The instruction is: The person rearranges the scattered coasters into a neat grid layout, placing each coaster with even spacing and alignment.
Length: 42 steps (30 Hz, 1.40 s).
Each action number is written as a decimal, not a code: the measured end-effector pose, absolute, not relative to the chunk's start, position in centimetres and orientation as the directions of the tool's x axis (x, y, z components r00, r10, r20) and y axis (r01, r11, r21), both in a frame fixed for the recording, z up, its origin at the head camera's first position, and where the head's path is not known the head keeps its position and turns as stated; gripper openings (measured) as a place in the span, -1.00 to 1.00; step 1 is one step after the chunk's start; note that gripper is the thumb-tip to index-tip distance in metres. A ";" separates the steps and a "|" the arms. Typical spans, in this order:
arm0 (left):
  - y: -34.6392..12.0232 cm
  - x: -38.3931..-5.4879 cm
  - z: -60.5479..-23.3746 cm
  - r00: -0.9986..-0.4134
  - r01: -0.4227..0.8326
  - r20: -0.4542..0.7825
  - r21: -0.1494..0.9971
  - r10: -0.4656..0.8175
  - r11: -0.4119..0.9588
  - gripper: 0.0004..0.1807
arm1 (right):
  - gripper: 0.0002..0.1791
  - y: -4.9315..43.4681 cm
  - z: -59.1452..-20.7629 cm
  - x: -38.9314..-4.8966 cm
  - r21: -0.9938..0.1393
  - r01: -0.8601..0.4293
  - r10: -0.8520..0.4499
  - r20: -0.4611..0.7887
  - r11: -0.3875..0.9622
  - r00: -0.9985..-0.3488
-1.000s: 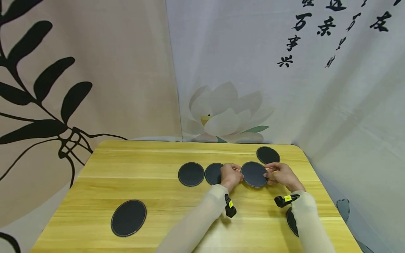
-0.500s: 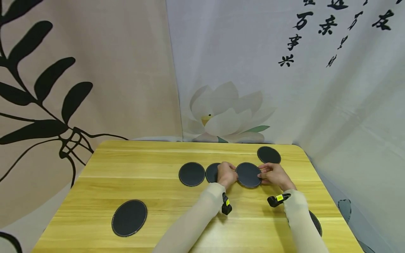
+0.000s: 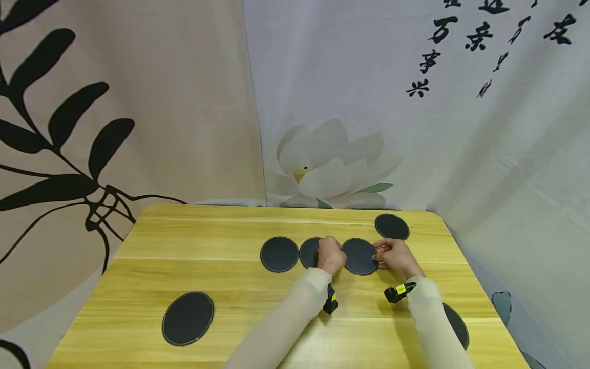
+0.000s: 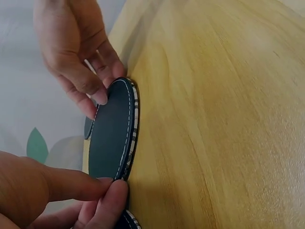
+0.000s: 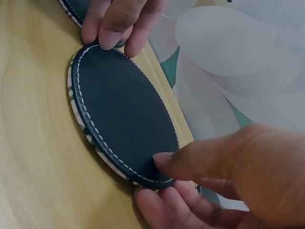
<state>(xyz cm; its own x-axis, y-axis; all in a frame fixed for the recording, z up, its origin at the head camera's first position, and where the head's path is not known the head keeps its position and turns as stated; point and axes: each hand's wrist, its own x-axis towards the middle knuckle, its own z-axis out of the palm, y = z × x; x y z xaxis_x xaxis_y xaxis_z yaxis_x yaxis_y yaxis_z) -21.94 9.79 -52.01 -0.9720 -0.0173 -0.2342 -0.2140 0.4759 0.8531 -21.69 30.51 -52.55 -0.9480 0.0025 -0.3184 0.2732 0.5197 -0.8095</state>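
Observation:
A round black coaster (image 3: 359, 257) with white edge stitching and a patterned rim is held between both hands, close over the wooden table. My left hand (image 3: 331, 255) pinches its left edge, thumb and forefinger meeting at the rim in the left wrist view. At the opposite edge, my right hand (image 3: 397, 255) grips it with the thumb (image 5: 164, 160) on top and the fingers curled underneath. A second coaster (image 3: 309, 252) is partly hidden behind my left hand. Touching it on the left lies a third coaster (image 3: 279, 254), flat on the table.
One more coaster (image 3: 392, 226) lies near the table's back right, just behind my right hand. Another coaster (image 3: 188, 318) is at the front left. My right sleeve partly covers a coaster (image 3: 457, 326) at the front right. Printed curtains (image 3: 184, 102) hang behind the wooden table (image 3: 258, 318).
The held coaster has moved left with both hands on it, toward the pair on the table, and slightly nearer to me. The right forearm has shifted left, exposing more of the front right coaster.

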 end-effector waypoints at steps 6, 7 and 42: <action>10.0 -21.7 -51.9 -0.976 -0.190 -0.216 0.841 -0.008 0.506 -0.32 | -0.63 30.0 -52.5 -21.6 -0.794 0.271 0.020 -0.311 0.544 -0.950; 10.0 -21.7 -51.9 -0.977 -0.189 -0.215 0.841 -0.007 0.506 -0.32 | -0.62 30.0 -52.5 -21.6 -0.791 0.268 0.020 -0.308 0.551 -0.951; 8.8 -21.6 -51.4 -0.959 -0.243 -0.282 0.858 0.021 0.452 -0.35 | -0.65 29.1 -52.8 -21.6 -0.754 0.184 0.017 -0.224 0.631 -0.974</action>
